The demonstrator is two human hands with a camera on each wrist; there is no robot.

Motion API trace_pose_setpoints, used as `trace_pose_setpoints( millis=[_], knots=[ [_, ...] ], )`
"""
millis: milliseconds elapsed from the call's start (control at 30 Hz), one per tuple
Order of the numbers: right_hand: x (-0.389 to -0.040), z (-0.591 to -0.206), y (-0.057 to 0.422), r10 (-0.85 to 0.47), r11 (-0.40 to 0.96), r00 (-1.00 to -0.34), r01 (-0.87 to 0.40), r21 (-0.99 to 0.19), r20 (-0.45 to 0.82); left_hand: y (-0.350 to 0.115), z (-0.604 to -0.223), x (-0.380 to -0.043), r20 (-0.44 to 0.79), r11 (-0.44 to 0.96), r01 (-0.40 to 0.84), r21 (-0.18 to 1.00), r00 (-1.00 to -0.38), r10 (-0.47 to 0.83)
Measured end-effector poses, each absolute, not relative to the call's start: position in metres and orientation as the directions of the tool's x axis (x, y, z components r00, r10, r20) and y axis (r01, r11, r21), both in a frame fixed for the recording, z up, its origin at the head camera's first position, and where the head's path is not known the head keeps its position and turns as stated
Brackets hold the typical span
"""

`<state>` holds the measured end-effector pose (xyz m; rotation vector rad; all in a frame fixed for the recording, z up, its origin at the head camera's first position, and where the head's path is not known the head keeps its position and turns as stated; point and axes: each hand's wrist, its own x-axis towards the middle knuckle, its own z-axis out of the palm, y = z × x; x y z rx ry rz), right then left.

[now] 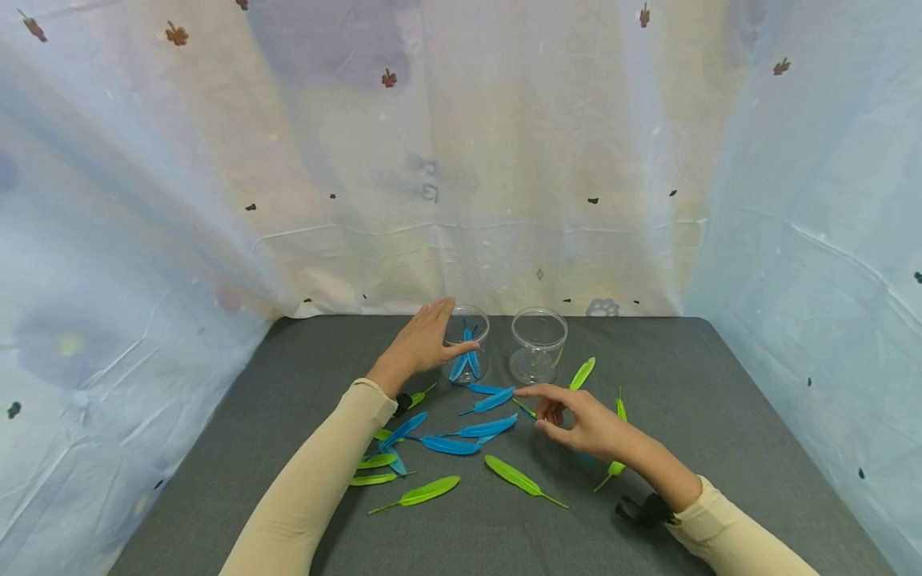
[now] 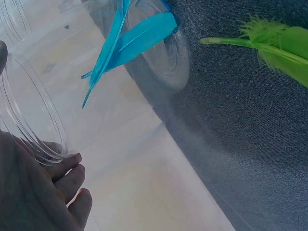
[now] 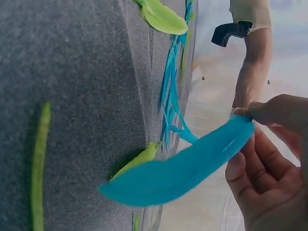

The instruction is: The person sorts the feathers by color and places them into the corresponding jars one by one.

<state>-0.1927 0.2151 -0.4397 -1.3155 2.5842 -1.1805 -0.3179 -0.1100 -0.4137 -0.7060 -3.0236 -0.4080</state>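
My left hand [image 1: 425, 340] holds the left clear jar [image 1: 487, 328] near its rim, thumb across the front and fingers on the far side. Inside that jar stand two blue feathers [image 2: 144, 38], crossing each other. In the right wrist view, a blue feather [image 3: 183, 175] is pinched at one end between thumb and fingertips of my right hand [image 3: 272, 163]; its vane points away from the palm. From the head view, the right hand hovers over the table in front of the right clear jar [image 1: 515, 344], and mostly hides this feather.
Several loose blue feathers [image 1: 450, 446] lie in the middle of the grey table [image 1: 461, 544]. Green feathers [image 1: 432, 490] are scattered at left, front and right, one [image 1: 583, 373] close beside the right jar. A patterned curtain [image 1: 490, 160] hangs behind the table and along both sides.
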Motion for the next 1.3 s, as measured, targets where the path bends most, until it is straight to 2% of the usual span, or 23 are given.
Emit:
trace_pose_setpoints(
  millis=[567, 833, 1300],
  knots=[
    [-0.200, -0.431, 0.213, -0.633, 0.378, -0.677, -0.694, -0.612, 0.377, -0.111, -0.416, -0.321, 0.059, 0.869, 0.432, 0.241, -0.900, 0.431],
    [-0.203, -0.421, 0.216, -0.596, 0.405, -0.717, -0.657, -0.636, 0.361, -0.111, -0.417, -0.321, 0.061, 0.870, 0.436, 0.229, -0.899, 0.434],
    [-0.214, -0.415, 0.221, -0.535, 0.323, -0.739, -0.627, -0.710, 0.410, -0.111, -0.415, -0.320, 0.060, 0.865, 0.440, 0.240, -0.896, 0.439]
  ],
)
